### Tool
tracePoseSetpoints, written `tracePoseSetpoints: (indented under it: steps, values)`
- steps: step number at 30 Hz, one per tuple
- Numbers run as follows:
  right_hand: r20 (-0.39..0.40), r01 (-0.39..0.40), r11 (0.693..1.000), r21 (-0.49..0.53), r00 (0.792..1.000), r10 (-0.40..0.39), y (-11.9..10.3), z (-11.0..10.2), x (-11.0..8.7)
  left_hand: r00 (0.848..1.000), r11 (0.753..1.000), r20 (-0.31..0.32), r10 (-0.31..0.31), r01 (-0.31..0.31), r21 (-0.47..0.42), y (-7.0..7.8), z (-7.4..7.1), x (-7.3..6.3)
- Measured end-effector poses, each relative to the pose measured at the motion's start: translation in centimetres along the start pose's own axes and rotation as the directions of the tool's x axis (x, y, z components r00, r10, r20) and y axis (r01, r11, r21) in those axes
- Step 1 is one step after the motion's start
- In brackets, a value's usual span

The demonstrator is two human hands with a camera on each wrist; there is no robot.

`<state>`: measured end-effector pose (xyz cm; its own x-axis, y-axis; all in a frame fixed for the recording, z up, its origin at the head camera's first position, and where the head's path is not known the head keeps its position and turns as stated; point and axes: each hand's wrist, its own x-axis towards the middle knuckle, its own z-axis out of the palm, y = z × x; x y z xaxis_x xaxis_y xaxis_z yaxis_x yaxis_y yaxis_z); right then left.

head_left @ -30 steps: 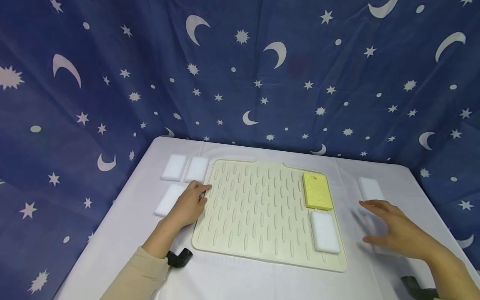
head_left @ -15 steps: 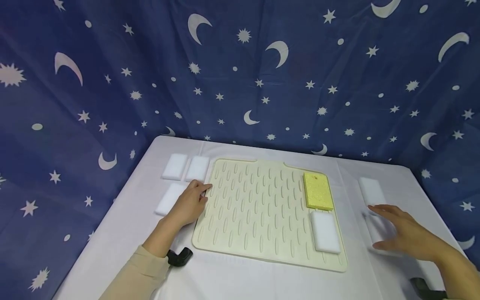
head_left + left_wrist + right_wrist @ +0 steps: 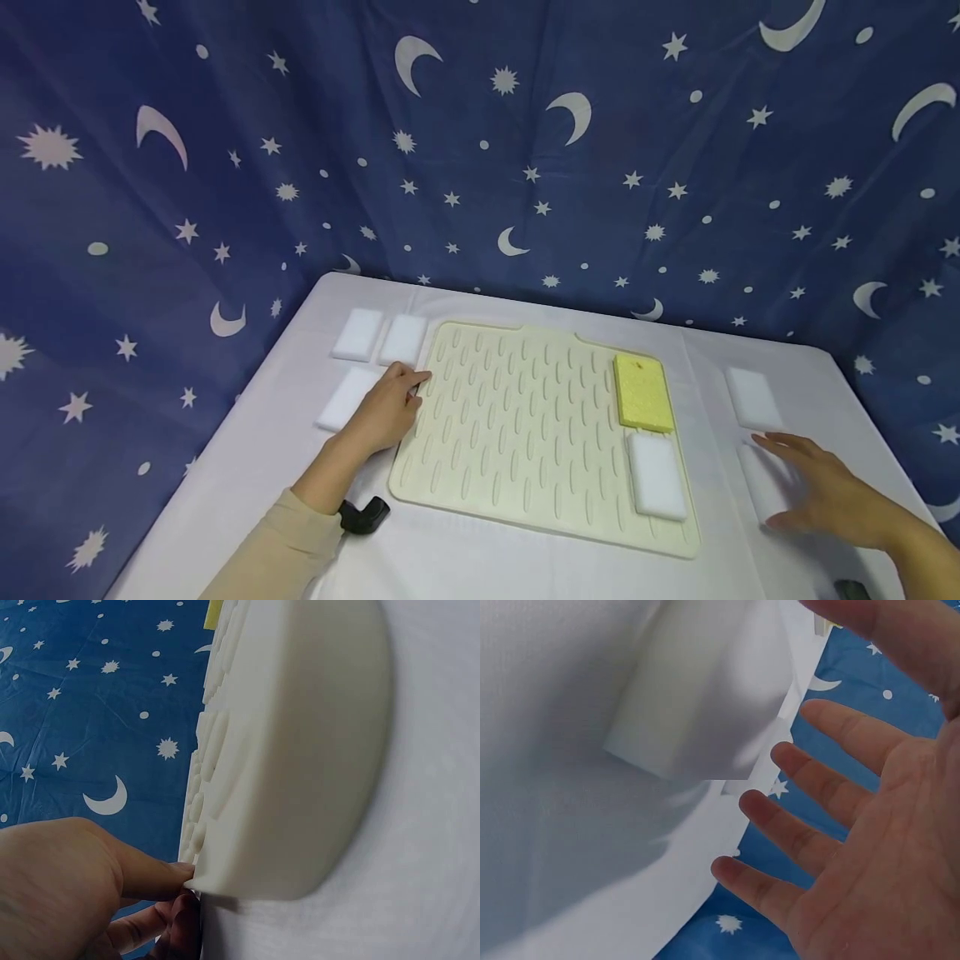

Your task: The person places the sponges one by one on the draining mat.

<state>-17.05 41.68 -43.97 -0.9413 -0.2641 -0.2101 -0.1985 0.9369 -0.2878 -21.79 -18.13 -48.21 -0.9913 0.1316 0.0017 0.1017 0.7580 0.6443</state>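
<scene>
My left hand (image 3: 384,410) holds the left edge of a cream mat (image 3: 517,433) covered in raised ovals. In the left wrist view, its thumb (image 3: 161,876) meets the mat's edge, with other fingers bent just below. My right hand (image 3: 832,496) hovers at the right, fingers spread and nothing held. Under it lies a white sponge (image 3: 761,483), partly covered by the hand; in the right wrist view this sponge (image 3: 697,697) shows beyond the open palm. A yellow sponge (image 3: 643,393) lies on the mat's right side, and a white sponge (image 3: 657,475) sits just nearer.
Another white sponge (image 3: 753,398) lies on the right, beyond the right hand. Left of the mat are three more: a far-left sponge (image 3: 357,334), its neighbour sponge (image 3: 403,338) and a nearer sponge (image 3: 347,400). A starry blue curtain (image 3: 450,125) hangs behind the white-covered table (image 3: 480,560).
My right hand has moved to the right and nearer, over the closer white sponge, which it covers partly. My left hand stays at the mat's edge. The head view has shifted slightly.
</scene>
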Motion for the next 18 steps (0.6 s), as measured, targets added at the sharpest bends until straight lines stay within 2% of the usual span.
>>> tracePoseSetpoints:
  steps: [9,18]
  values:
    - [0.014,-0.028,1.0,0.011,1.0,0.028,0.9,0.8,-0.3,1.0,1.0,-0.004,0.006,-0.006,0.009,0.2,0.1,-0.1]
    - [-0.018,0.012,0.996,0.09,1.0,-0.011,0.9,1.2,-0.4,1.0,1.0,-0.011,-0.003,0.003,0.012,0.3,0.0,-0.2]
